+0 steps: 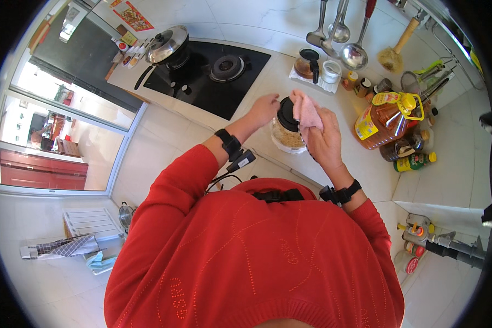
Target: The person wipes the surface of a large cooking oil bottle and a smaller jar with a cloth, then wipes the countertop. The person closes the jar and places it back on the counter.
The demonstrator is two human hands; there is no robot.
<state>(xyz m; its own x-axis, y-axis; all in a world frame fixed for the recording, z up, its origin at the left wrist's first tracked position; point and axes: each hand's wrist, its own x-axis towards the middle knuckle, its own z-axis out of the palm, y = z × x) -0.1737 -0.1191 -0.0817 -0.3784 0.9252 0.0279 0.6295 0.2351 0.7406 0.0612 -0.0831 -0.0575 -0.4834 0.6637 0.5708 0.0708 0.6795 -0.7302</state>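
Note:
A clear jar (285, 135) with pale grainy contents and a black lid (286, 113) stands on the counter in front of me. Its base rests on something white. My right hand (324, 141) grips a folded pink cloth (306, 110), which lies over the right edge of the lid. Along the cloth's lower edge runs a dark patterned trim. At the lid's left side is my left hand (265, 110), fingers bent towards the jar. Whether those fingertips press on the jar or only hover beside it, I cannot tell.
Left of the jar is a black gas hob (205, 78) bearing a lidded wok (167, 45). Behind stand a glass teapot (307, 67) and a white-lidded jar (331, 71). A large oil bottle (387, 119) and several smaller bottles crowd the right. Ladles (354, 55) hang on the wall.

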